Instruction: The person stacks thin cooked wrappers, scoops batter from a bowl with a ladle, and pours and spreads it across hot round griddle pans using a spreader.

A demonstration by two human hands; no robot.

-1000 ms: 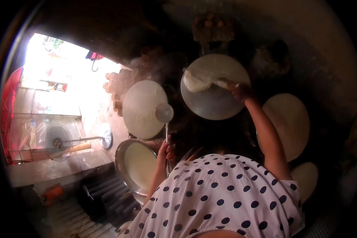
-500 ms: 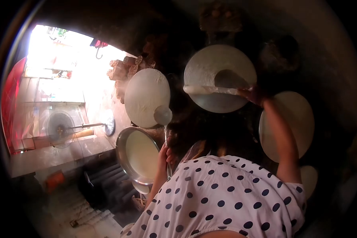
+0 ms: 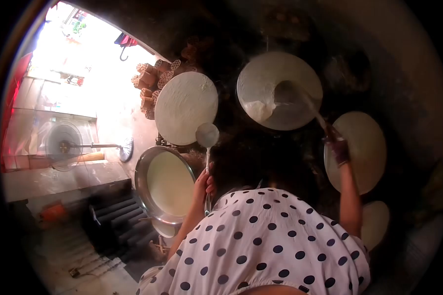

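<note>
Left grip (image 3: 204, 185) curled around ladle (image 3: 207, 134)

Cooking wkshp — rnd griddles (image 3: 286, 118), batter pot (image 3: 142, 178).

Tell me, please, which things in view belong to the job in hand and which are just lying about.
Part of the job, it seems:
- ladle, in the left hand
- tool, in the right hand
- round plate, under the tool's end
- bowl of pale liquid

Probably just about:
- fan
- umbrella
</note>
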